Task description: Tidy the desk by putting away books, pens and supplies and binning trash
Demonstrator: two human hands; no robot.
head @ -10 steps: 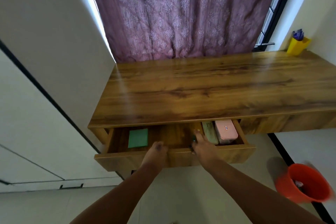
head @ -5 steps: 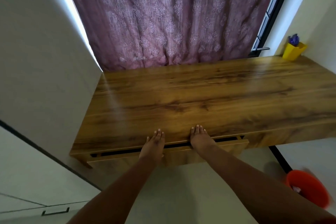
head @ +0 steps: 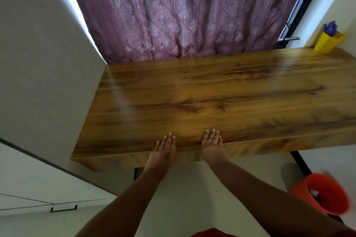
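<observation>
The wooden desk (head: 221,92) fills the middle of the head view, and its top is bare apart from a yellow pen holder (head: 328,43) with blue pens at the far right corner. The drawer front (head: 119,159) under the desk's front edge sits flush and closed, so what lies inside is hidden. My left hand (head: 163,150) and my right hand (head: 212,145) press flat against the drawer front side by side, fingers straight and reaching over the desk's edge. Neither hand holds anything.
An orange bin (head: 325,194) with some white trash inside stands on the floor at the lower right. A white wardrobe (head: 38,82) with a lower drawer handle (head: 63,209) stands to the left. A purple curtain (head: 183,11) hangs behind the desk.
The drawer was open with a green pad and pink case showing, and both hands have pushed it fully closed. The view has moved closer over the desk.
</observation>
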